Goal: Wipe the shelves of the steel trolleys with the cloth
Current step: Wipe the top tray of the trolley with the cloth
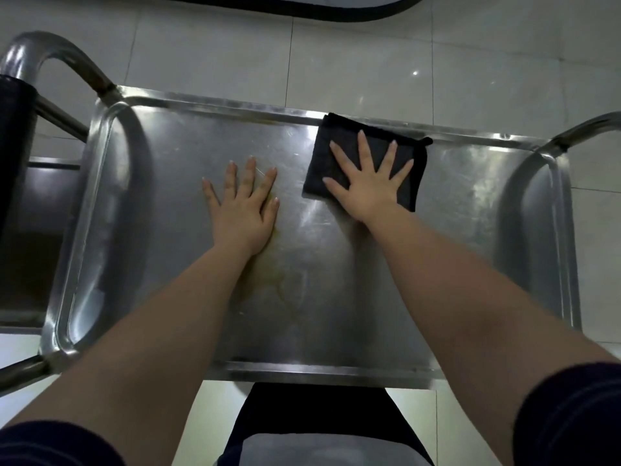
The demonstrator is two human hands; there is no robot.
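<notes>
Right hand [368,183], fingers straight and spread wide, presses flat on a folded black cloth [336,156], soft and square, lying against the far rim of the trolley's top shelf [470,196]. Left hand [243,205] rests flat on the bare shelf just beside it, holding nothing. Scratched, dull steel with a raised rounded lip stretches open toward both curved tubular handles [60,48].

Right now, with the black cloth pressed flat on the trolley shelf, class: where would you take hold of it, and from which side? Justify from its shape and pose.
Probably its near left corner, pinched from the near side. The black cloth lies folded flat on the shelf, its far edge on the far rim, and the right hand covers its middle; that corner lies free.
</notes>
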